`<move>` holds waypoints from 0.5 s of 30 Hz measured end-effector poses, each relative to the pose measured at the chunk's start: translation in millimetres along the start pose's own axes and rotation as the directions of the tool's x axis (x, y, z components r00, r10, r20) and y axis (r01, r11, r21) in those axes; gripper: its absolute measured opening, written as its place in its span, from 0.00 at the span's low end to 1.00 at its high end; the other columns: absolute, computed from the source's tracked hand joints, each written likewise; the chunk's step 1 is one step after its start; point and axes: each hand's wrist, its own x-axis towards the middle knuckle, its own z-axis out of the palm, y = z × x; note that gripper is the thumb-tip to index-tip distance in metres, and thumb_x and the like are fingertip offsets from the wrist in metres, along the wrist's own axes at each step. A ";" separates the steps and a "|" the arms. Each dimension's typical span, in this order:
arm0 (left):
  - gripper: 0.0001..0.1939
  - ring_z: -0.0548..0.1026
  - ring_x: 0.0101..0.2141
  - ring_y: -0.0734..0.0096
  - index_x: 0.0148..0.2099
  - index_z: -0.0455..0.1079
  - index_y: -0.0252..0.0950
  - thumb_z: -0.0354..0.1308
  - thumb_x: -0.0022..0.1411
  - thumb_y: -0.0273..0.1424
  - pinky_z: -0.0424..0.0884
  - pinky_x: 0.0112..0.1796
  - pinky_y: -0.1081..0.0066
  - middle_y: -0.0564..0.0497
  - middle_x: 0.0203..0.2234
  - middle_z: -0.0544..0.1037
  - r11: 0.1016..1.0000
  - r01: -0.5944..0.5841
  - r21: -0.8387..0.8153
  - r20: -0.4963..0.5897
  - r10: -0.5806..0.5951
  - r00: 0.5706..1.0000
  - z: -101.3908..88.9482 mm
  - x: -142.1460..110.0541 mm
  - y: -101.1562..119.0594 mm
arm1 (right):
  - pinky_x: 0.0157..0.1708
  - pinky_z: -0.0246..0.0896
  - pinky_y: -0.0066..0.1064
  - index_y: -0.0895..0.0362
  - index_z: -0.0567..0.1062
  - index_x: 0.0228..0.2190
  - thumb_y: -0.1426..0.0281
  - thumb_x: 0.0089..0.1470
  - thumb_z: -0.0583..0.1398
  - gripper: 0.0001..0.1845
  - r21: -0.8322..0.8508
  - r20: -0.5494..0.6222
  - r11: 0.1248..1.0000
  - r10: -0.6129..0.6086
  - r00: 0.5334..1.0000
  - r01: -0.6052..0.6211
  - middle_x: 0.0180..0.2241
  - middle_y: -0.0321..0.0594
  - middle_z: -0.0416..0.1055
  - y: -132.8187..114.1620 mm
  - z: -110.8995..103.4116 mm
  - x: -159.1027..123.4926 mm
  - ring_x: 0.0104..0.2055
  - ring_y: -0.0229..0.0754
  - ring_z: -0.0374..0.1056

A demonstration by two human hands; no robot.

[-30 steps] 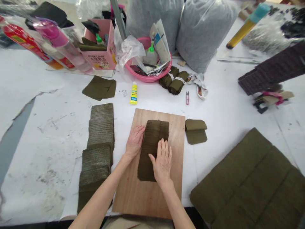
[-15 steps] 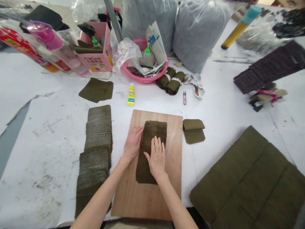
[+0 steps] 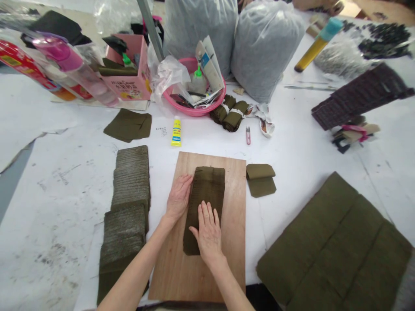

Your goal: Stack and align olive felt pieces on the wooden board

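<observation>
A fanned stack of olive-green fabric pieces lies on the wooden board in front of me. My right hand rests flat on the lower part of the stack, fingers stretched out and thumb apart. Along the stack's left edge sits my left hand, its fingers extended and touching the side. Left of the board, another long overlapped row of olive pieces has greyish edges. A small folded olive piece lies just off the board's right side.
Large olive fabric panels lie at right. Beyond the board are a yellow glue tube, pink thread snips, tied olive rolls and a pink basin. Big filled plastic bags stand behind.
My right hand has slid down the stack toward me, uncovering more of the layered edges. My left hand stays at the left side. The whole view has shifted slightly.
</observation>
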 end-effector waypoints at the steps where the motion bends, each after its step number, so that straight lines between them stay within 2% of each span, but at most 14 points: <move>1: 0.19 0.64 0.57 0.63 0.57 0.64 0.36 0.43 0.67 0.25 0.64 0.57 0.53 0.43 0.53 0.70 1.000 -0.002 -0.003 -0.001 0.002 1.000 0.1 0.1 -0.2 | 0.64 0.43 0.46 0.62 0.52 0.63 0.63 0.60 0.55 0.34 0.004 0.004 1.000 0.002 1.000 -0.002 0.65 0.46 0.46 -1.1 -1.4 -1.3 0.68 0.47 0.39; 7: 0.19 0.63 0.58 0.63 0.58 0.64 0.37 0.44 0.67 0.25 0.63 0.57 0.52 0.43 0.53 0.70 1.000 0.009 -0.016 0.003 -0.009 1.000 1.3 -1.1 -2.4 | 0.65 0.39 0.47 0.63 0.51 0.63 0.62 0.59 0.56 0.36 0.010 -0.013 0.999 -0.047 0.999 0.047 0.65 0.49 0.45 -0.3 -6.9 27.2 0.68 0.46 0.37; 12: 0.19 0.64 0.57 0.63 0.58 0.64 0.37 0.43 0.67 0.25 0.63 0.57 0.51 0.43 0.53 0.70 1.000 0.006 -0.023 -0.002 -0.006 1.000 0.7 -1.1 -0.9 | 0.64 0.42 0.46 0.60 0.50 0.63 0.63 0.59 0.56 0.36 0.026 0.018 0.998 -0.052 0.998 0.052 0.65 0.47 0.47 -1.5 -5.8 7.3 0.67 0.47 0.41; 15: 0.19 0.65 0.57 0.63 0.58 0.64 0.37 0.44 0.67 0.25 0.64 0.57 0.52 0.43 0.53 0.70 1.000 0.005 -0.018 -0.006 -0.005 1.000 0.2 -0.8 0.1 | 0.64 0.40 0.47 0.61 0.50 0.63 0.62 0.60 0.56 0.36 0.029 0.001 0.999 -0.037 0.999 0.037 0.65 0.47 0.46 -1.8 -8.8 12.8 0.68 0.47 0.39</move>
